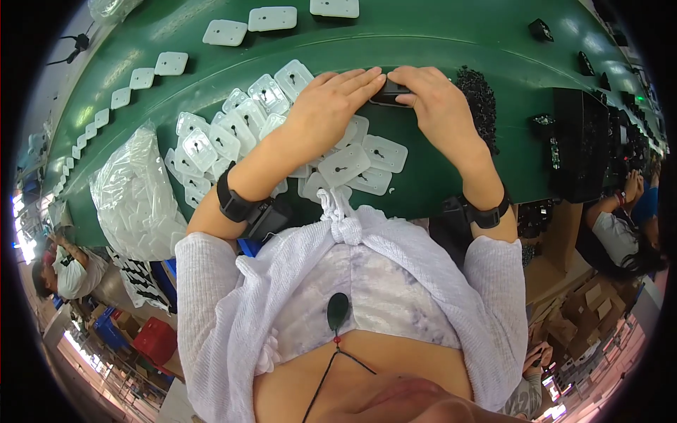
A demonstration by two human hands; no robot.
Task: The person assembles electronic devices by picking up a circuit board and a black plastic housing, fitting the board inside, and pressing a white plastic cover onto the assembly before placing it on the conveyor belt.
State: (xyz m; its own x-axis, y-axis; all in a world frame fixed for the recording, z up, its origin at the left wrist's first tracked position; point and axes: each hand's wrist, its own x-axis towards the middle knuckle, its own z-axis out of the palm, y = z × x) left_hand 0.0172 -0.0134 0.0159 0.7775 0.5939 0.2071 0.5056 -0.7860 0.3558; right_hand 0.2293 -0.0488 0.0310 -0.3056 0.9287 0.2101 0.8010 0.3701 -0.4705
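Your white knitted sleeves (211, 282) fill the lower part of the view, pushed back above the elbows, with a dark pendant (338, 310) hanging on a cord at your chest. Both forearms reach forward over the green table (437, 42), each with a black wrist strap (236, 204).

Your left hand (328, 106) lies palm down, fingers stretched flat and close together, the fingertips resting on top of a small black part (390, 92). Your right hand (437, 102) curls around that same part from the other side, fingers bent and pinching its edge. So the black part sits between your two hands, pressed down on the table at the far end of your reach.

A clear plastic bag (134, 190) lies by your left elbow, stuffed with white plastic pieces. Loose clear blister trays (226, 134) are heaped under and beside your left forearm, and a few flat white ones (352, 162) lie under your wrists. A pile of small black parts (479, 99) lies just beside your right hand, touching its outer edge. More white trays (271, 19) stand in a row along the table's far side.
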